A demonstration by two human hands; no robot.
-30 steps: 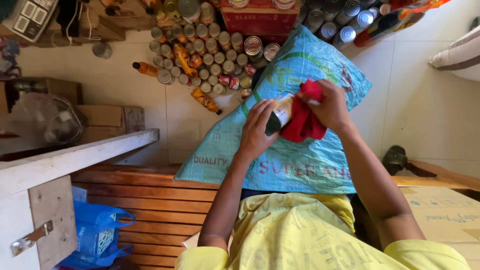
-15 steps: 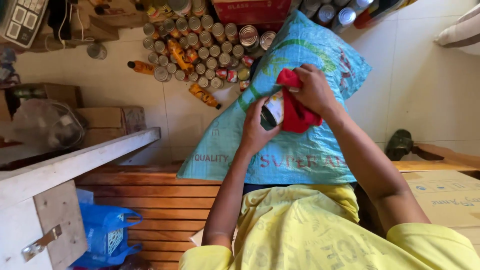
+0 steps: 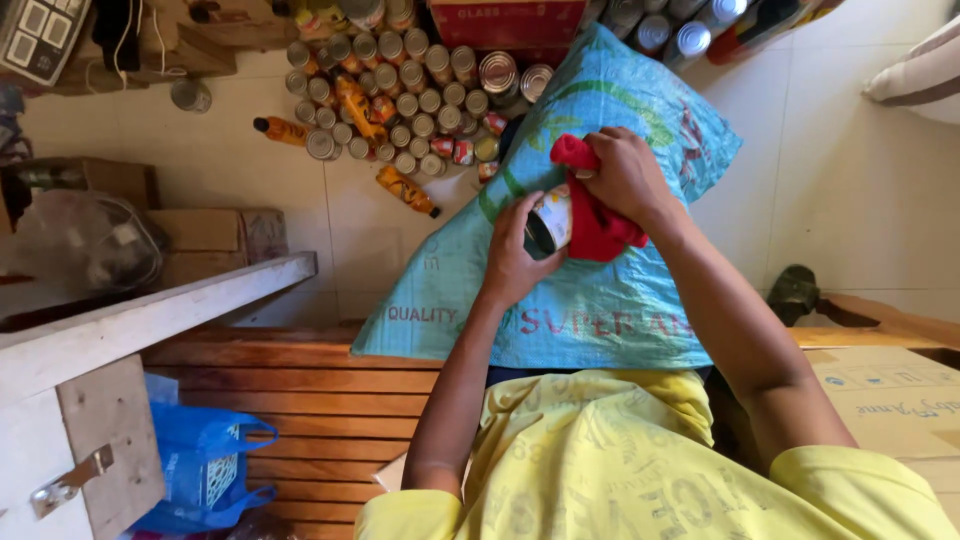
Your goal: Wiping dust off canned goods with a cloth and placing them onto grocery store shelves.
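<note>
**Can in one hand, red cloth in the other**

I see my left hand point(image 3: 515, 255) wrapped around a small can point(image 3: 550, 222), fingers curled over its side and end, held above the blue woven sack point(image 3: 600, 300) that lies across my lap. My right hand point(image 3: 625, 175) is clenched on a red cloth point(image 3: 595, 215), pressing it against the can's far side, so cloth and can are touching.

I judge the can to be stiff and fairly weighty for its size if it is full, with a smooth metal wall and a glossy label that could slip under a loose hold. The safe hold looks to be around the cylinder wall, thumb opposite fingers, away from the rims. The cloth is soft and limp; it bunches wherever I pinch it, and a full fistful is what keeps it under control.

On the tiled floor point(image 3: 380, 220) beyond the sack stands a cluster of similar cans point(image 3: 400, 100), with a few orange bottles point(image 3: 405, 190) lying among them. A wooden bench point(image 3: 290, 400) runs under me, and a blue bag point(image 3: 205, 465) sits down at my left.
</note>
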